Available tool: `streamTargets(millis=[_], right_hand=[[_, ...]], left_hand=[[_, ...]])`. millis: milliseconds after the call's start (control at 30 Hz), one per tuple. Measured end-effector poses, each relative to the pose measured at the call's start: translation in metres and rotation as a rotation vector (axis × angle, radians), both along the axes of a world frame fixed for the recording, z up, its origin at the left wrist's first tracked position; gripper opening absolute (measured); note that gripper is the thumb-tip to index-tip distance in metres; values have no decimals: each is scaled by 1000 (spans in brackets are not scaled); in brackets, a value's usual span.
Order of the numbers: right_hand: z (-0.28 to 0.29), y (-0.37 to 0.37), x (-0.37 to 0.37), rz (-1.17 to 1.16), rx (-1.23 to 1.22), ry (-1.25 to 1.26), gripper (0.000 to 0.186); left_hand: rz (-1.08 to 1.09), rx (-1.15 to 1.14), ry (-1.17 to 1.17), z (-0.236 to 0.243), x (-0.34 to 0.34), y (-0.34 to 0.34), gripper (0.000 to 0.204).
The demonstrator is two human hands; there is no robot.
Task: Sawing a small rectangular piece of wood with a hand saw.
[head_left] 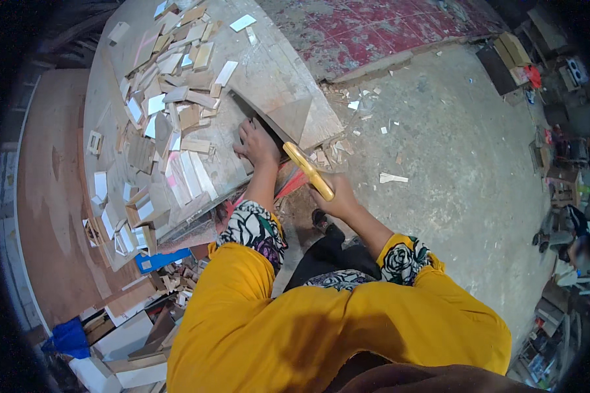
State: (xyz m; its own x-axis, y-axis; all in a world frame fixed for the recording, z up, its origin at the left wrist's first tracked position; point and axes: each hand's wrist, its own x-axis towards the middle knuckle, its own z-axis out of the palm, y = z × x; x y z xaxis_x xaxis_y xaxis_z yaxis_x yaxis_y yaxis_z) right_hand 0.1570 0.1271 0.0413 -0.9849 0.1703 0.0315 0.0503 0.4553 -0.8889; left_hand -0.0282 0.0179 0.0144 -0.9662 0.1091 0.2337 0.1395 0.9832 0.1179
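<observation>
My right hand (336,195) is closed round the yellow handle of a handsaw (309,171). The saw's blade slants up and left across the near right part of a worn wooden worktable (278,78). Just left of the blade, my left hand (258,143) rests on the tabletop with its fingers spread and a little bent. What lies beneath its palm is hidden. To the left of this hand, many small cut wood pieces (190,118) lie in a loose heap, some with white faces. Several pale strips (191,175) lie side by side near the table's front edge.
Wood offcuts (128,337) and a blue bag (69,338) lie on the lower left, beside a large brown board (52,196). Wood chips (393,177) dot the concrete floor (452,170). A red tiled surface (367,29) is beyond. Another person (580,245) is at the far right.
</observation>
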Motion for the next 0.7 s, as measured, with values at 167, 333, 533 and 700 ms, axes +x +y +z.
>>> streamTargets(millis=[167, 333, 533, 700], right_hand=[[10, 1, 65, -33, -55, 28, 18], [17, 7, 63, -83, -166, -53, 17], [-1, 4, 13, -122, -124, 8, 17], [24, 8, 71, -51, -233, -75, 17]], left_hand=[[21, 38, -23, 9, 6, -2, 25], [-1, -22, -26, 7, 8, -1, 25], [27, 24, -73, 6, -2, 5, 26], [47, -21, -34, 9, 3, 0, 27]])
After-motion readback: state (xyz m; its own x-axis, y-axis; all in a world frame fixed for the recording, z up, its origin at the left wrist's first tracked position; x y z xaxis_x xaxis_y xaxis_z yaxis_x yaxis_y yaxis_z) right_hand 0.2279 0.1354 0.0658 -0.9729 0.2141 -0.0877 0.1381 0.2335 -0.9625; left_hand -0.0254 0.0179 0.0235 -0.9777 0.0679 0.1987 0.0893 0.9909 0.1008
